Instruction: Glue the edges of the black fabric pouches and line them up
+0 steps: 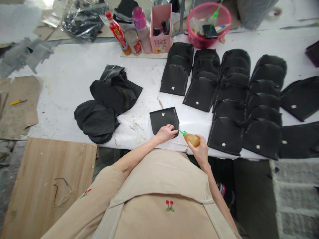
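Note:
A small black panel [163, 120] with a white square label lies on the white tabletop in front of me. My left hand [166, 133] presses on its near right part, fingers close together and gripping by the edge. In my right hand [200, 149] is a squeeze bottle [192, 140] of amber liquid, tilted sideways with its green nozzle tip at the panel's right edge. Overlapping rows of similar black panels [225, 132] lie to the right. Left of the panel sits a heap of black fabric pieces [97, 116].
Along the back stand a red-capped bottle [117, 31], a pink-lidded bottle [142, 28], a pink box [160, 43] and a pink basin [209, 39]. A yellow cutter [18, 102] lies on cardboard at left. Glasses [63, 196] rest on a wooden board [37, 172].

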{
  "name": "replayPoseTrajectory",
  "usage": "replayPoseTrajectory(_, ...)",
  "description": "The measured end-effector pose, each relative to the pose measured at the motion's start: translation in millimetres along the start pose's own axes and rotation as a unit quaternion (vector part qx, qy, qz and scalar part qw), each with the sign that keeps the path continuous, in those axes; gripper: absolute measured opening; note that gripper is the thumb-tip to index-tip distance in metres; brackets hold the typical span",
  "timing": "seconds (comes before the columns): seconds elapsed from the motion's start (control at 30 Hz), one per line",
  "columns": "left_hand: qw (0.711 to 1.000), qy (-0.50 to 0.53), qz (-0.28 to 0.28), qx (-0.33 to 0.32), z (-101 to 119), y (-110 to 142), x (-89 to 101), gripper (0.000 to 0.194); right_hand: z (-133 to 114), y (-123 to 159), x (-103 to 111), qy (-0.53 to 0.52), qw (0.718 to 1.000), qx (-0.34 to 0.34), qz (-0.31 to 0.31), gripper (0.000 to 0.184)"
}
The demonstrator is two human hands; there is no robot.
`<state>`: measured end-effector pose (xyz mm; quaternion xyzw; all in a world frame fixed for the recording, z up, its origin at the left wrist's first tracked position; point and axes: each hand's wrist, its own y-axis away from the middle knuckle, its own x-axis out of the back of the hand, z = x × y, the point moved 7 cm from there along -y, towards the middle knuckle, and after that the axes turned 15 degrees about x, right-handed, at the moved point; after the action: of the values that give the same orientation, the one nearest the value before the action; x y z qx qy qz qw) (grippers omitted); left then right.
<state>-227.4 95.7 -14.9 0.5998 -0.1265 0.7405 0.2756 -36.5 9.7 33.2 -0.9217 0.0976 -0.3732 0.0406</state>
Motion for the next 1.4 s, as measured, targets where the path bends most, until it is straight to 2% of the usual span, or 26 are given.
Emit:
replayPoseTrajectory(0.37,1.0,-0.008,-0.02,0.019,0.7,-2.5,-4.7,0.011,-2.7,12.0,0.3,-0.005,1.0,-0.014,-0.017,0.044)
replayPoseTrajectory(0.6,0.999,-0.002,-0.027,0.045,0.6,-4.6,-4.7,0.013,1.5,13.3,2.5,-0.014,0.999,-0.004,-0.048,0.044)
replayPoseTrajectory(0.73,0.997,0.011,-0.038,0.065,0.0,-5.7,-2.9,0.015,10.9,6.3,5.2,-0.04,0.996,0.02,-0.082,0.044)
replayPoseTrajectory(0.93,0.996,0.023,-0.044,0.079,-0.5,-6.3,-0.4,0.017,37.5,-10.0,3.0,-0.099,0.987,0.036,-0.118,0.048)
replayPoseTrajectory(1.17,0.995,0.029,-0.045,0.09,-0.9,-6.0,0.7,0.022,61.5,-11.4,-3.8,-0.159,0.979,-0.002,-0.131,0.056)
replayPoseTrajectory(1.4,0.993,0.034,-0.055,0.098,-0.6,-6.3,3.2,0.021,67.7,-5.0,-4.5,-0.183,0.974,-0.03,-0.13,0.06)
